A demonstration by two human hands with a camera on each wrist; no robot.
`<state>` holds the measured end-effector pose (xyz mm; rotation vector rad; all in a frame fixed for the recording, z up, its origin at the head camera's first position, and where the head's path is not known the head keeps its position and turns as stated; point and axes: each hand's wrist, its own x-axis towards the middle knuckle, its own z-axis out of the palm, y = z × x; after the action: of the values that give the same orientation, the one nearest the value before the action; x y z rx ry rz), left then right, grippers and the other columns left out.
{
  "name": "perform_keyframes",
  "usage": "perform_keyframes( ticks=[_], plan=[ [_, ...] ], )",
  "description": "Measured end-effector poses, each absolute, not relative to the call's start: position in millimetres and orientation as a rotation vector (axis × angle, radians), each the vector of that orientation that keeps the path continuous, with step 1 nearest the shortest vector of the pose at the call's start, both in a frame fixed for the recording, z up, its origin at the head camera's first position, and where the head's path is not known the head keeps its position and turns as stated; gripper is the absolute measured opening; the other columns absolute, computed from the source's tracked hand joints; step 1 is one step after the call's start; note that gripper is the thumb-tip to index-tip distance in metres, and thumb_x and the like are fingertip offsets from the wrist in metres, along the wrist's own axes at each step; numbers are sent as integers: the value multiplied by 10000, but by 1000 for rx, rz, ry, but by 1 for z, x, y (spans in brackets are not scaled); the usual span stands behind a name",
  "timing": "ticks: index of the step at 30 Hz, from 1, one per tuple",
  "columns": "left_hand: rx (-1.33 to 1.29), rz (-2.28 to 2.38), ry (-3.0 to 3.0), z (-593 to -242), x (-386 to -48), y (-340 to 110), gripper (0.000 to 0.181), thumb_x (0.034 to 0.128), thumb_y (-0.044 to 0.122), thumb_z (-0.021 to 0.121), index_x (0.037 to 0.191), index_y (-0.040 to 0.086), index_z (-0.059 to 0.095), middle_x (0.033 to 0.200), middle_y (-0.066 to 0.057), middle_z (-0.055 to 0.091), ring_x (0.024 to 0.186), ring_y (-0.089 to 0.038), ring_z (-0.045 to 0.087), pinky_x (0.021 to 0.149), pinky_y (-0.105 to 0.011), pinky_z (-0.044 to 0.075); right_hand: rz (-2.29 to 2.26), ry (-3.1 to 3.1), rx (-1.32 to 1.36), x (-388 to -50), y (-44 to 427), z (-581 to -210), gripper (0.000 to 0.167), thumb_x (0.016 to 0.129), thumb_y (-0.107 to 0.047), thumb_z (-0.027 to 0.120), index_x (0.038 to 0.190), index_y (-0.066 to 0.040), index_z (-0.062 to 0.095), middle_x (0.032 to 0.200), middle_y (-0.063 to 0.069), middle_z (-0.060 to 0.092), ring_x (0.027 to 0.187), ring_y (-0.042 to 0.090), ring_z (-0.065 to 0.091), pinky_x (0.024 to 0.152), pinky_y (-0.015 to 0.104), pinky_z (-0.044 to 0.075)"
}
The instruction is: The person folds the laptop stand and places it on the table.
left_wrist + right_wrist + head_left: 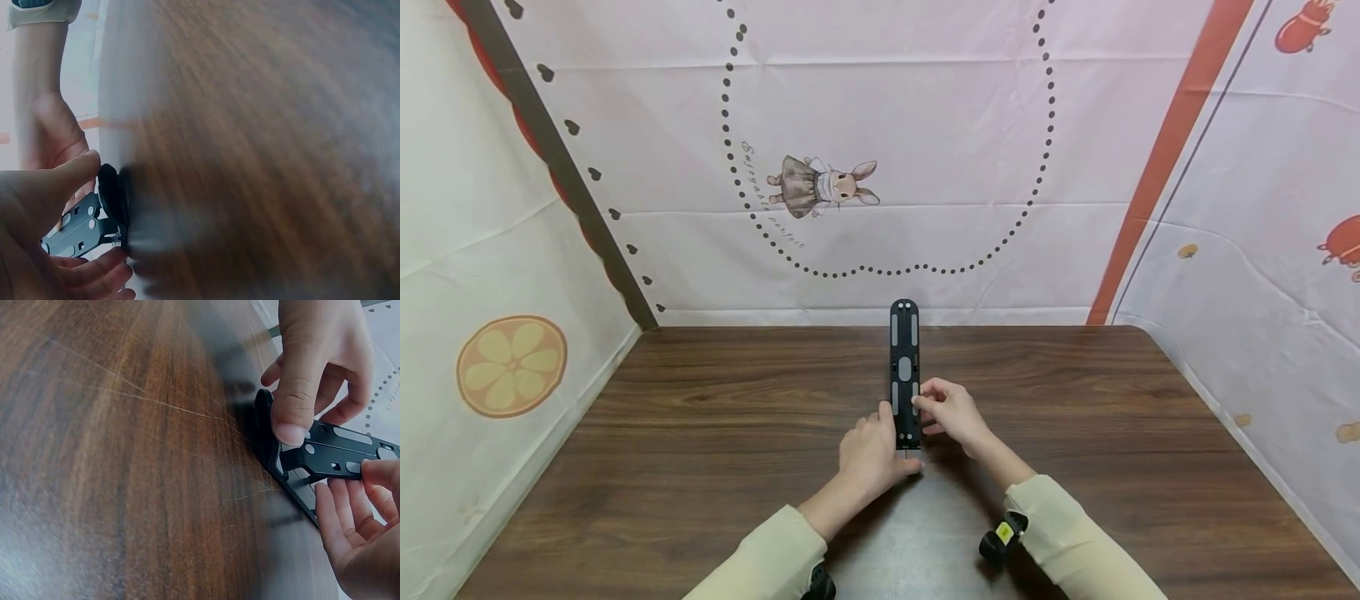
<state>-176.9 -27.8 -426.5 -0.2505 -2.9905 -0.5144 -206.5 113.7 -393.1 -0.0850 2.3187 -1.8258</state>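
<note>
A narrow black folding stand (pixel 905 417) with grey pads and rounded ends, like a folded laptop stand, rises at a slant near the middle of the wooden table. My left hand (pixel 867 454) grips its near end, thumb across the front and fingers along the left side. On the right edge, my right hand (pixel 953 415) pinches the upper panel between thumb and fingers. In the right wrist view, the stand (pixel 337 450) shows a gap between its upper panel and a lower black bar near the table. My left thumb (pixel 292 412) touches it beside the hinged end.
The brown wooden table (pixel 737 392) reaches back to a printed cloth (pixel 925 150) with a rabbit drawing. Cloth also hangs at the left and right sides. A black wrist camera (pixel 1000 540) sits below my right sleeve, just over the table.
</note>
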Motion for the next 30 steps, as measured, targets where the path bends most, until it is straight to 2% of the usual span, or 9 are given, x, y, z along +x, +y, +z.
perform_keyframes(
  ticks=[5, 11, 21, 25, 30],
  plan=[
    [-246, -517, -2985, -427, -177, -27, 758, 571, 536, 805, 1038, 80, 421, 763, -38, 562, 643, -185, 518, 488, -302, 392, -1825, 2311, -64, -214, 116, -403, 135, 889, -82, 584, 971, 26, 579, 859, 122, 591, 771, 280, 636, 733, 494, 527],
    [-243, -609, -2960, -429, -178, -28, 760, 557, 494, 828, 1048, 82, 420, 764, -30, 560, 636, -180, 532, 469, -306, 387, -1839, 2320, -31, -226, 119, -421, 117, 872, -128, 620, 936, -32, 598, 838, 84, 603, 704, 185, 628, 676, 446, 546],
    [-251, -662, -2984, -429, -179, -34, 771, 569, 473, 828, 1103, 70, 444, 829, -51, 598, 693, -198, 586, 500, -329, 435, -1834, 2322, -40, -228, 119, -422, 94, 865, -120, 619, 911, -40, 606, 840, 89, 630, 689, 175, 642, 640, 399, 554],
    [-256, -675, -2995, -429, -179, -36, 715, 582, 446, 828, 1070, 83, 453, 807, -37, 589, 662, -189, 582, 481, -318, 424, -1834, 2317, -42, -228, 119, -422, 89, 863, -117, 619, 906, -40, 604, 838, 84, 634, 680, 170, 643, 629, 388, 555],
    [-278, -714, -2977, -429, -179, -39, 701, 601, 382, 829, 1119, 74, 469, 813, -45, 597, 647, -190, 586, 475, -318, 424, -1824, 2326, -48, -229, 118, -422, 89, 866, -120, 620, 902, -41, 599, 851, 85, 635, 686, 172, 646, 625, 378, 556]
  ],
)
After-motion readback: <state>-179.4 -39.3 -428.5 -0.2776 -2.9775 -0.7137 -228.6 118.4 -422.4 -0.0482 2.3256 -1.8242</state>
